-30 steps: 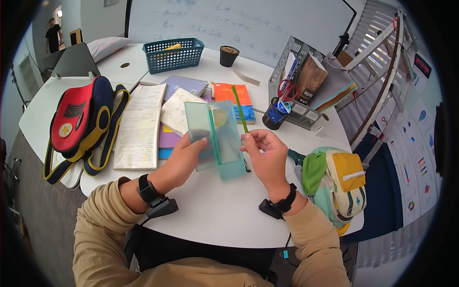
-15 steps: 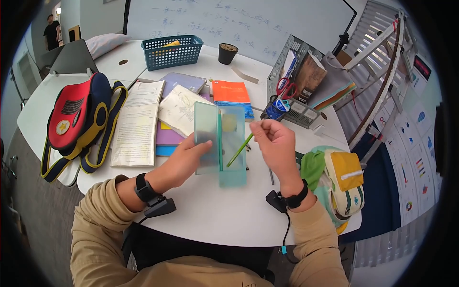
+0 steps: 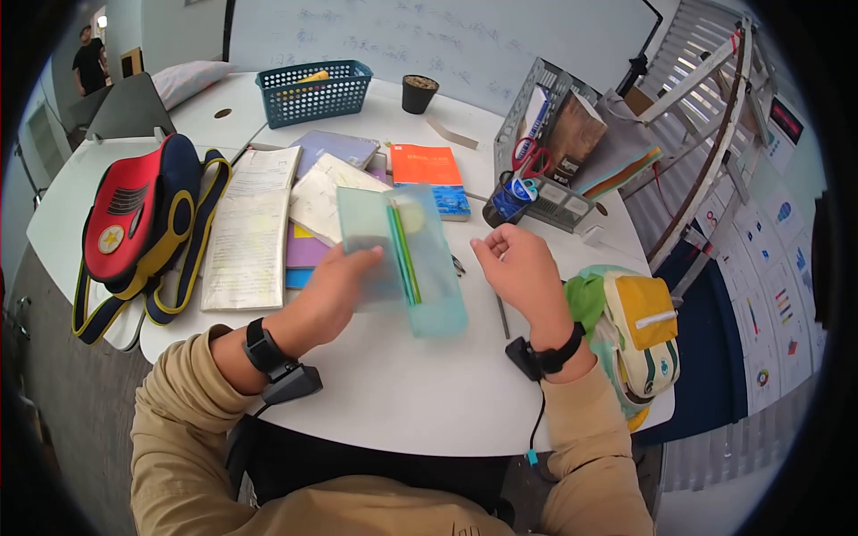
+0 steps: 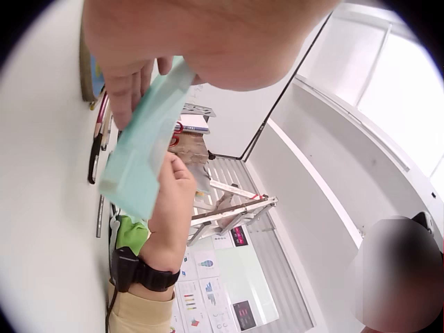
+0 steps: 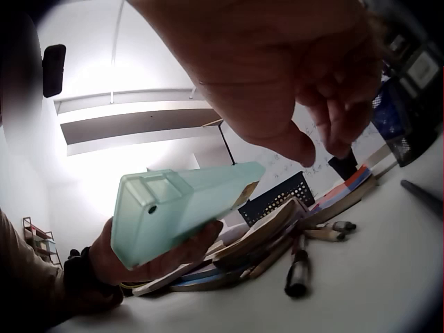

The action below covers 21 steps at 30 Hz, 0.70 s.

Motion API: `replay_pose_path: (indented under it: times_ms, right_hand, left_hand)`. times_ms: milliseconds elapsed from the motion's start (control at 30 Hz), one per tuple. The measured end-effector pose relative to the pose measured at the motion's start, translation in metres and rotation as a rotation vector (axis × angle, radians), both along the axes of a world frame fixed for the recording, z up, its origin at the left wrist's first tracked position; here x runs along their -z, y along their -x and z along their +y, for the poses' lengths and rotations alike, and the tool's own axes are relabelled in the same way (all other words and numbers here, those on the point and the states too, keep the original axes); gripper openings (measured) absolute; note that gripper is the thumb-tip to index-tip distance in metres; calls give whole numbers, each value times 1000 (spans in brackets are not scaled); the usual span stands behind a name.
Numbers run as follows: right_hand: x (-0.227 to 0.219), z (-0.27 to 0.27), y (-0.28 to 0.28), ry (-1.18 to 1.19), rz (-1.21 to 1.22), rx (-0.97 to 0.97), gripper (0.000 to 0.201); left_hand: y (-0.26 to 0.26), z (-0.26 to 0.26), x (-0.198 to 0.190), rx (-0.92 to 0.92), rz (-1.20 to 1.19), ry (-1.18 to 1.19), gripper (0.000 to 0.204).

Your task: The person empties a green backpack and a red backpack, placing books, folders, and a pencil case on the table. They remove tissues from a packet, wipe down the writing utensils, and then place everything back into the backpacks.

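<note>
1 teal case [image 3: 440, 299] w/ grn pencil [image 3: 407, 255] in | L fingers [image 4: 121, 100] gripping case | R fingers [image 3: 511, 239] loose, empty

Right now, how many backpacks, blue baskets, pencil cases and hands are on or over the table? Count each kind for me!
Backpacks: 2, the red one and the yellow-fronted one
Blue baskets: 1
Pencil cases: 1
Hands: 2, left hand and right hand
Total: 6
</note>
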State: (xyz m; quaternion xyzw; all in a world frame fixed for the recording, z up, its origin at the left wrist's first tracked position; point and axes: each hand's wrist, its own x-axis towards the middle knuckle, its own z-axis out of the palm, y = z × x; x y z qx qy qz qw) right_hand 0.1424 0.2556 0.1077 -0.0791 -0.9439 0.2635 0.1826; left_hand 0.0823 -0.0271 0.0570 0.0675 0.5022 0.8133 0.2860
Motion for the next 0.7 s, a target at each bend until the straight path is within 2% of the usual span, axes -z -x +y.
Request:
replay_pose_path:
  times_ms: [100,200,300,400,500,600,700]
  right_hand:
    - [-3,22,-6,-357,-335,94,37]
    - [-6,28,-3,-363,-579,50,33]
    - [13,42,5,-389,-564,46,31]
    - [8,33,5,-393,-509,62,32]
    - [-14,21,2,5,-242,1,31]
    - [-35,-1,-8,469,-99,-121,26]
    - [-31,-20,-15,527,-148,-203,28]
  left_hand:
    - [-3,-1,-9,-65,-8,-42,42]
    - [-4,-1,-9,-65,47,-22,41]
    - [-3,0,-5,-44,49,-14,41]
    - [-1,0,0,-15,90,-18,41]
    - [2,-1,6,18,75,-25,42]
    - [0,2,10,80,58,-9,44]
    - [-9,5,9,128,65,-23,47]
